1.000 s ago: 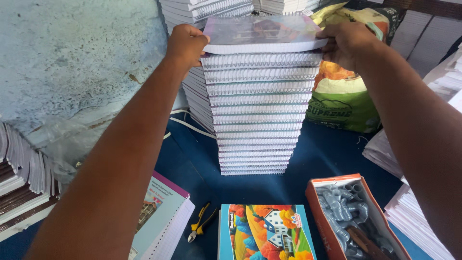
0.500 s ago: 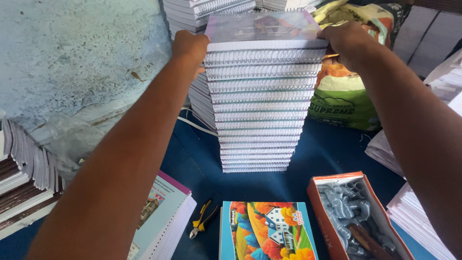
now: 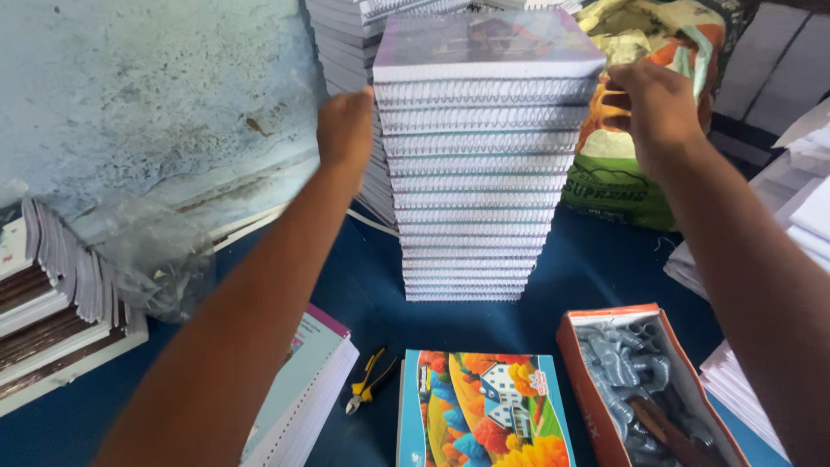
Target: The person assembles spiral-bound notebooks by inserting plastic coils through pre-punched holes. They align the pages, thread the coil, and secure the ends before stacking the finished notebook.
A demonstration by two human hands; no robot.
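Here, upright notebook stack (image 3: 478, 173), spirals forward; left hand (image 3: 345, 130), right hand (image 3: 654, 105) grips released

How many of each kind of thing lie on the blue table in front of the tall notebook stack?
Loose colourful-cover notebook: 1
Yellow-handled pliers: 1
Orange box of grey metal parts: 1
Pile of books with a pale cover: 1
Total: 4

left hand (image 3: 346, 130) | right hand (image 3: 657, 104) | flank tall notebook stack (image 3: 480, 173) | pliers (image 3: 370, 391) below
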